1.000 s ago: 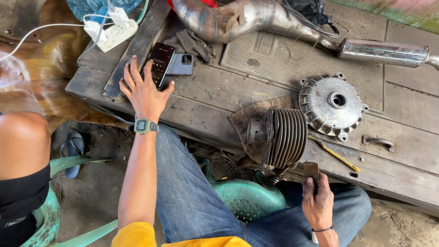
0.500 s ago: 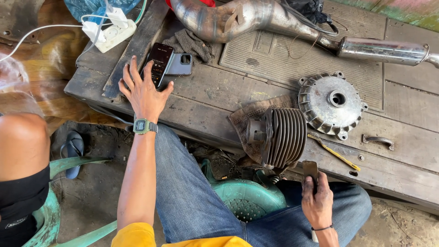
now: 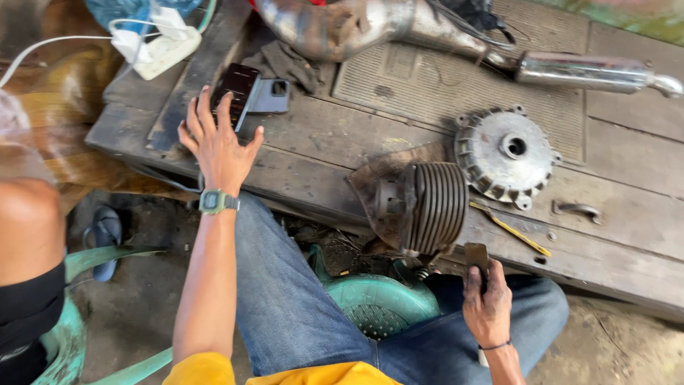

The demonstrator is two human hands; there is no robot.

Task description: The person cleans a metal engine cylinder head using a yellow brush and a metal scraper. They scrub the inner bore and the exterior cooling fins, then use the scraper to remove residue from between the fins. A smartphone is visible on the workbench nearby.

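My left hand (image 3: pixel 219 146) is spread open over the near end of a dark phone (image 3: pixel 236 91) that lies on the wooden workbench (image 3: pixel 627 207); its fingertips touch the phone's edge. A watch sits on that wrist. My right hand (image 3: pixel 486 303) is at the bench's front edge, closed on a small flat metal scraper (image 3: pixel 476 256) whose blade points up. Just left of and above it a finned engine cylinder (image 3: pixel 426 207) lies on its side on a rusty sheet. A round toothed metal hub (image 3: pixel 506 155) rests behind the cylinder.
A chrome exhaust pipe (image 3: pixel 399 21) crosses the back of the bench. A white power strip (image 3: pixel 160 48) with cables lies at the far left. A yellow-handled tool (image 3: pixel 509 228) and a metal bracket (image 3: pixel 576 209) lie at the right. A green plastic stool (image 3: pixel 377 303) is under my legs; another person's knee (image 3: pixel 25 228) is at left.
My left hand has stayed spread over the phone, shifting only slightly. My right hand holds the scraper in the same place.
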